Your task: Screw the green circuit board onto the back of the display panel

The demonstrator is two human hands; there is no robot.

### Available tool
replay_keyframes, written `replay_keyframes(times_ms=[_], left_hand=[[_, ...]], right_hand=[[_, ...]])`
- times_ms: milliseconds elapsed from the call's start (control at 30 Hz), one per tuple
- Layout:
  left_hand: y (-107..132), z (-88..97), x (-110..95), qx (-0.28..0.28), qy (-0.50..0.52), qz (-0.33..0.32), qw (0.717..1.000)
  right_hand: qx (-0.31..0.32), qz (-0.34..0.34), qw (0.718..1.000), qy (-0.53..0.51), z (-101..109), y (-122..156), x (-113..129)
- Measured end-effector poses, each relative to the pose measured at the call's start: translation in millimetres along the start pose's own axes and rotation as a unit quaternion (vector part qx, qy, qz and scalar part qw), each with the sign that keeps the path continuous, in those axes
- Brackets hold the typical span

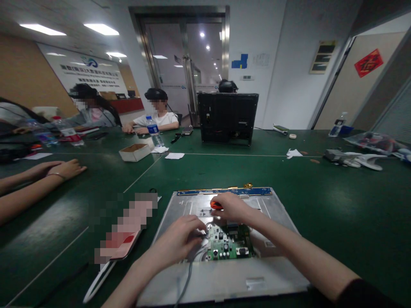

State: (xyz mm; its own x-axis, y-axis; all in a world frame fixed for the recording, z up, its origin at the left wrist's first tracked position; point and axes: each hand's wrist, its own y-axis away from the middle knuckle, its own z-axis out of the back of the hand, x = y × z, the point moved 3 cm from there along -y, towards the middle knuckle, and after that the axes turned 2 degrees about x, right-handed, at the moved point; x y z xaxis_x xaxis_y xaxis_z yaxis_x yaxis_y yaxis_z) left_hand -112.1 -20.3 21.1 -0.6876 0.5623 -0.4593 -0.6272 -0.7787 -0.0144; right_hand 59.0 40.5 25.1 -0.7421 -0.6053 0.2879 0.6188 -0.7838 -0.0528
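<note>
A metal-backed display panel (224,276) lies on the table in front of me. A green circuit board (226,241) with a blue-black video socket is fixed near its middle, and a narrow blue board (224,192) runs along the far edge. My right hand (233,208) is closed around the orange handle of a screwdriver (216,205), just beyond the green board; its tip is hidden. At the board's left edge, my left hand (184,234) has its fingers bent together over something small that I cannot make out. A grey cable (188,278) passes beneath that hand.
A phone in a pink case (130,239) lies left of the panel. Farther back stand an open carton (136,152), a water bottle (154,131) and a black monitor housing (228,119). Another person's hands (66,169) rest at left; tools (351,158) lie at right.
</note>
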Motion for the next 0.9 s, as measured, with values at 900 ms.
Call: replay_keyframes(times_ms=[900], left_hand=[[-4.1,-14.0,-3.2,-0.105,-0.103,-0.148,0.978]], right_hand=[[-0.204,0.122,0.971,0.001,-5.1,123.2,-32.0]])
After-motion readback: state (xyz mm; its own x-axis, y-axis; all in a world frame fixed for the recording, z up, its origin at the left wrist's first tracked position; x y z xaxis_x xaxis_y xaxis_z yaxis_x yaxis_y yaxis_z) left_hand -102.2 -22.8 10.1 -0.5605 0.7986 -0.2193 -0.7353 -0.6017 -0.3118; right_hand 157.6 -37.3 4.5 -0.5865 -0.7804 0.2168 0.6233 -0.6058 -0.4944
